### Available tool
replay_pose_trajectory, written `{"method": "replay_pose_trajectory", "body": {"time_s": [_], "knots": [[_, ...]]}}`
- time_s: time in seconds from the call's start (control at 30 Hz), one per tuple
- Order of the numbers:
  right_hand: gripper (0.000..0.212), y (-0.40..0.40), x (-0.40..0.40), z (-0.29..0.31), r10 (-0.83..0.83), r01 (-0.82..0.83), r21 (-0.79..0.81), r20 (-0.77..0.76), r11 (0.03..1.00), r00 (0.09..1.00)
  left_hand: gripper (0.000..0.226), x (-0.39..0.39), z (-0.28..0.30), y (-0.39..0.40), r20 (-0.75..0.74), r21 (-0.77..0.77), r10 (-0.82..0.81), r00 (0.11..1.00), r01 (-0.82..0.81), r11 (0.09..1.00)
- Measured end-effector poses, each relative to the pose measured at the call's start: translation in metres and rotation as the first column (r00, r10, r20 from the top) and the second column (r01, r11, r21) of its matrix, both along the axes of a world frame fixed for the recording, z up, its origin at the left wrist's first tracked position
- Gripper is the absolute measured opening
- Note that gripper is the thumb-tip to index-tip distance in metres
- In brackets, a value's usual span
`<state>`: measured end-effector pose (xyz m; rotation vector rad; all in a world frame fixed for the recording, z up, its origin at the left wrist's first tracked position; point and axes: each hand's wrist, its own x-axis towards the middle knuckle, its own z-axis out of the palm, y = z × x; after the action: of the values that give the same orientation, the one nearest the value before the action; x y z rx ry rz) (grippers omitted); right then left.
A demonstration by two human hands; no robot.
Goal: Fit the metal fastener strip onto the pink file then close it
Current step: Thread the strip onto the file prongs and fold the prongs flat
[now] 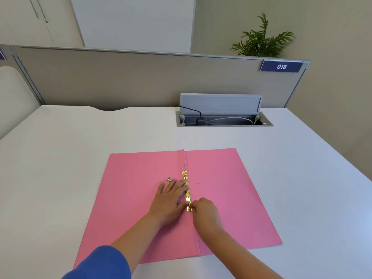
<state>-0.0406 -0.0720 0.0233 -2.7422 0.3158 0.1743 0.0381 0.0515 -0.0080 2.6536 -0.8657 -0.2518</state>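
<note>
The pink file (130, 198) lies open and flat on the white desk. A gold metal fastener strip (186, 186) runs along its centre fold, with a thin prong sticking out past its far end. My left hand (170, 198) presses flat on the left flap, fingertips against the strip's middle. My right hand (205, 213) pinches the strip's near end with thumb and fingers. A small gold piece (169, 179) lies on the left flap just beyond my left fingertips. A tiny hole (198, 183) shows in the right flap.
An open cable box (223, 119) with cords is sunk into the desk at the back right. A grey partition (120, 81) with a "018" label (281, 66) closes the far edge. A plant (261, 39) stands behind it.
</note>
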Motion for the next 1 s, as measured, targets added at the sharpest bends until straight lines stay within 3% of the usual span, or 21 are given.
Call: {"method": "replay_pose_trajectory", "body": {"time_s": [0.23,0.5,0.63,0.9,1.0], "knots": [[0.038,0.023,0.005,0.008,0.149,-0.158,-0.26,-0.057,0.953,0.987,0.052,0.0,-0.003,0.001,-0.014,-0.055,0.001,1.0,-0.002,0.998],[0.034,0.046,0.011,0.012,0.27,-0.308,-0.479,-0.148,0.822,0.951,0.052,0.002,-0.004,0.0,-0.015,-0.01,-0.004,1.0,0.004,1.0],[0.034,0.054,0.01,0.009,0.274,-0.333,-0.505,-0.189,0.797,0.943,0.053,0.002,-0.003,0.001,-0.025,-0.006,-0.016,1.0,0.016,1.0],[0.044,0.041,-0.016,-0.005,0.22,-0.254,-0.478,-0.127,0.841,0.967,0.056,0.0,0.001,0.0,-0.042,-0.046,0.002,0.999,-0.004,0.999],[0.039,0.032,-0.025,-0.004,0.247,-0.216,-0.478,0.002,0.851,0.969,0.057,0.0,0.001,0.001,-0.033,-0.022,-0.002,0.999,0.002,1.0]]}}
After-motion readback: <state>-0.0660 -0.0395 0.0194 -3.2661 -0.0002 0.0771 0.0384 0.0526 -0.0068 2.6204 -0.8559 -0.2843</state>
